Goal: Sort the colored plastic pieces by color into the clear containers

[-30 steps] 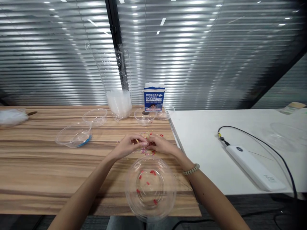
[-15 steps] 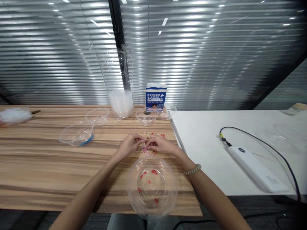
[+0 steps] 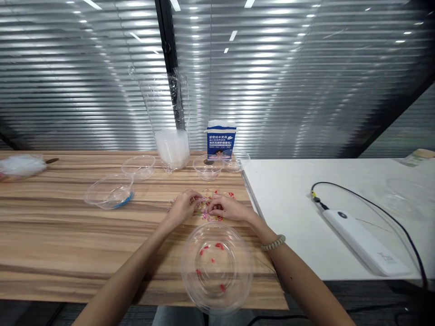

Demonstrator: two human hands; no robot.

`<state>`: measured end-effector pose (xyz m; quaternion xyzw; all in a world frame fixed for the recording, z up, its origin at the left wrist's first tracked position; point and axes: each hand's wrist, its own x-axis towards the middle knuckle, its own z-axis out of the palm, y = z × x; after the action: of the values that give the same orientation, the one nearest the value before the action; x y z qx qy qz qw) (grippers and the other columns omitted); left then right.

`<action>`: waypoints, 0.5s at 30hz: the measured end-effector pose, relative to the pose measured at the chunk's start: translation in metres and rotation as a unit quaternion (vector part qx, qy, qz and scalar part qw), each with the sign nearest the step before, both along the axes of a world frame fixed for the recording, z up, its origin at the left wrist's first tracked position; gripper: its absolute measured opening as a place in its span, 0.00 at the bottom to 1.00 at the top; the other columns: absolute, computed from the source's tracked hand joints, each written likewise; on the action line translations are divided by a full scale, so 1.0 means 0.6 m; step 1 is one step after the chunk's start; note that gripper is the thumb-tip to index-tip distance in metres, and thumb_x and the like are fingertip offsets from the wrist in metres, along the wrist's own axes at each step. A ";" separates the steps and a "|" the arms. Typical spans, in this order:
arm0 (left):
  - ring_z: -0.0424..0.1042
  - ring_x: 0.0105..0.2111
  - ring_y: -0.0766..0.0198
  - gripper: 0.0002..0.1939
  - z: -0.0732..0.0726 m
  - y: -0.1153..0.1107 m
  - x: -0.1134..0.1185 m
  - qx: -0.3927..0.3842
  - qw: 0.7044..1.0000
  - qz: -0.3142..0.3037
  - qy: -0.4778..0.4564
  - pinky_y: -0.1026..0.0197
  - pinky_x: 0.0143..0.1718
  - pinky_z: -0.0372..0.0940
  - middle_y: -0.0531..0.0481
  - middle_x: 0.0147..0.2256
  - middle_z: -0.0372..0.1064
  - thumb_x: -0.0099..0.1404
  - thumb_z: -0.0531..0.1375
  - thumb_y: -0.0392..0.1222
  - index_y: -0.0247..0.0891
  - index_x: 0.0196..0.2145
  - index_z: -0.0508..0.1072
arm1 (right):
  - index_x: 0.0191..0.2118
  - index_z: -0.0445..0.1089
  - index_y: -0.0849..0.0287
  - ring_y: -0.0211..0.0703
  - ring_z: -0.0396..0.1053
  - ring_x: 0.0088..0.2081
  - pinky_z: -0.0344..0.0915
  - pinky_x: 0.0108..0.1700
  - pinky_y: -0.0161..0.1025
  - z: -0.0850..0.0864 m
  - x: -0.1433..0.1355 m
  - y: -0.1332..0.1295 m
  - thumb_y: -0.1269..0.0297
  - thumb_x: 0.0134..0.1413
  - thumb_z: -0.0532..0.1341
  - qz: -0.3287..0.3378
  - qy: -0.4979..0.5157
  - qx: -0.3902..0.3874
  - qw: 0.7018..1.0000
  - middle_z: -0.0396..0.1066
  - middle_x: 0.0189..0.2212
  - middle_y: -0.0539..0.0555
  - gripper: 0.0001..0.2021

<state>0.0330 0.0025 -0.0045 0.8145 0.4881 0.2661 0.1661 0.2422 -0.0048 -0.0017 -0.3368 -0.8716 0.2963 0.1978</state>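
A loose pile of small coloured pieces, pink, red, yellow and green, lies on the wooden table. My left hand is at the pile's left side, thumb and fingers pressed together. From the right, my right hand reaches into the same pile with its fingers curled in a pinch. What either hand holds is too small to make out. Close in front of me, below both hands, stands a clear round plastic bowl with several red pieces inside.
Clear bowls stand behind, one with something blue. Further back are a bagged stack of containers and a blue carton. A white power bank with a black cable lies on the white table at right.
The whole view has shifted slightly downward. Both hands stay at the pile, with only small finger movements.
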 end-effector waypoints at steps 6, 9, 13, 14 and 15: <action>0.69 0.38 0.61 0.10 -0.025 0.011 -0.004 0.035 0.998 -0.043 0.035 0.61 0.41 0.63 0.45 0.36 0.71 0.64 0.53 0.32 0.35 0.38 0.75 | 0.32 0.71 0.61 0.40 0.67 0.37 0.62 0.40 0.36 0.008 0.000 -0.001 0.69 0.58 0.58 -0.009 0.016 -0.010 1.000 0.71 0.34 0.53 0.06; 0.69 0.37 0.61 0.12 -0.028 0.010 0.000 0.053 0.995 -0.060 0.060 0.61 0.41 0.62 0.46 0.35 0.70 0.65 0.52 0.32 0.36 0.37 0.75 | 0.31 0.70 0.61 0.41 0.67 0.36 0.61 0.39 0.36 0.011 0.000 -0.002 0.67 0.59 0.57 -0.019 0.012 -0.004 1.000 0.71 0.33 0.53 0.07; 0.68 0.38 0.60 0.12 -0.024 0.008 0.004 0.071 0.989 -0.078 0.100 0.61 0.41 0.62 0.46 0.35 0.69 0.65 0.52 0.32 0.36 0.37 0.76 | 0.32 0.69 0.60 0.41 0.66 0.36 0.61 0.38 0.35 0.009 0.001 -0.001 0.66 0.60 0.57 -0.029 0.013 0.005 0.999 0.70 0.32 0.53 0.07; 0.68 0.38 0.60 0.11 -0.022 0.008 0.004 0.072 0.989 -0.081 0.102 0.61 0.42 0.62 0.46 0.34 0.70 0.65 0.53 0.32 0.36 0.37 0.76 | 0.32 0.69 0.60 0.41 0.66 0.36 0.61 0.38 0.35 0.008 0.002 -0.001 0.66 0.60 0.57 -0.031 0.015 0.007 0.999 0.70 0.32 0.52 0.07; 0.68 0.39 0.60 0.11 -0.021 0.008 0.004 0.072 0.989 -0.083 0.102 0.61 0.42 0.62 0.45 0.34 0.70 0.65 0.54 0.32 0.36 0.37 0.76 | 0.32 0.69 0.60 0.41 0.66 0.36 0.60 0.38 0.35 0.006 0.002 0.000 0.66 0.60 0.57 -0.031 0.016 0.007 0.999 0.70 0.32 0.52 0.07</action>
<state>0.0355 0.0073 -0.0172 0.8848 0.4128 0.2014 0.0780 0.2435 -0.0047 0.0021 -0.3576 -0.8596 0.2888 0.2232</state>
